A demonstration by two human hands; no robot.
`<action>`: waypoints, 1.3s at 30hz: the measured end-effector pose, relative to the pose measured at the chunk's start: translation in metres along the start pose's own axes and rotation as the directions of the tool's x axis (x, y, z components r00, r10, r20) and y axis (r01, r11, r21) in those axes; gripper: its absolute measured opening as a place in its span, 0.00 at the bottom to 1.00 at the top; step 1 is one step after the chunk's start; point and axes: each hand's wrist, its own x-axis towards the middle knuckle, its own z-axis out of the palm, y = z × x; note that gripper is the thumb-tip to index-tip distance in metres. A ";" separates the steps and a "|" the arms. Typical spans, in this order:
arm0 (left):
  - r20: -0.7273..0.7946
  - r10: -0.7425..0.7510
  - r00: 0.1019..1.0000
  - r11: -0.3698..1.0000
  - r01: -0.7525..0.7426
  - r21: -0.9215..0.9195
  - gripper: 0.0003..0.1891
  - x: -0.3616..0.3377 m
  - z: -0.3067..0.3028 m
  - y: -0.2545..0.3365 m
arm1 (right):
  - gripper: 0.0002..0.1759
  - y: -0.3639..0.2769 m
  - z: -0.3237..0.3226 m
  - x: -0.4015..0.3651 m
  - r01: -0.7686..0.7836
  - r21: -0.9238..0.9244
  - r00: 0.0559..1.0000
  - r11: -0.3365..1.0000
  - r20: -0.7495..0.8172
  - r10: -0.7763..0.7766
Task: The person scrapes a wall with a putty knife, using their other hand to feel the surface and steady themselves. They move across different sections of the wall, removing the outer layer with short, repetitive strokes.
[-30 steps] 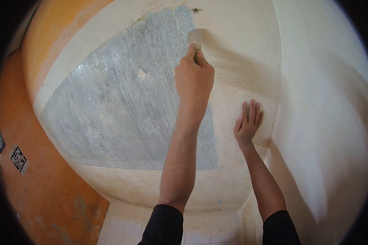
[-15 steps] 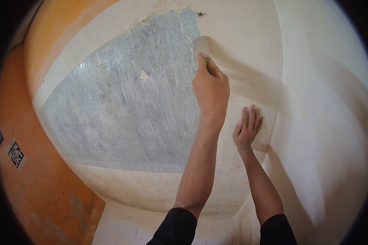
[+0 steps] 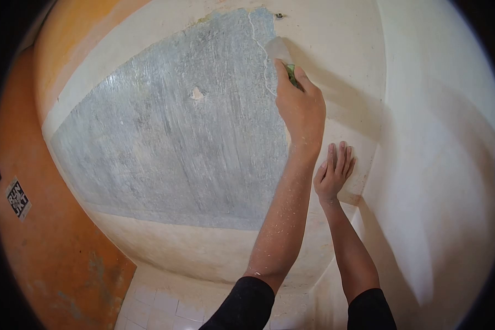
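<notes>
My left hand (image 3: 301, 107) is closed around the green handle of a putty knife (image 3: 279, 50), index finger stretched along its pale blade. The blade lies against the wall at the upper right border of a grey, scraped-looking patch (image 3: 165, 132). A thin, ragged white line (image 3: 264, 55) runs down the patch just left of the blade. Lower and to the right, my right hand (image 3: 334, 175) rests flat on the cream wall (image 3: 346, 82), fingers spread and holding nothing. White specks dot my left forearm.
A small dark hole (image 3: 280, 16) sits in the wall above the knife. A pale chip (image 3: 197, 93) marks the grey patch. The white side wall (image 3: 440, 165) meets this wall at a corner on the right. At left is an orange surface (image 3: 55, 247) with a black-and-white sticker (image 3: 18, 199).
My left hand and the putty knife have shifted slightly up and to the right in view. The view itself has moved a little. My right hand stays in place on the wall.
</notes>
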 end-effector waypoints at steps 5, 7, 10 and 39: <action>0.251 -0.434 0.866 0.822 0.494 -0.283 0.22 -0.008 -0.016 0.010 | 0.27 0.001 0.001 0.002 0.003 0.006 1.000 1.000 -0.016 -0.003; 0.433 -0.527 0.731 0.691 0.665 -0.283 0.20 -0.009 -0.022 0.010 | 0.27 0.000 0.000 0.001 -0.002 0.004 1.000 1.000 0.003 0.002; 0.559 -0.542 0.628 0.396 0.777 -0.489 0.15 -0.010 -0.018 0.006 | 0.27 0.001 0.001 0.000 -0.002 -0.004 1.000 1.000 0.004 0.002; 0.570 -0.494 0.656 0.099 0.694 -0.713 0.14 0.026 -0.005 0.032 | 0.27 0.002 0.002 0.001 0.014 -0.015 1.000 1.000 -0.015 -0.014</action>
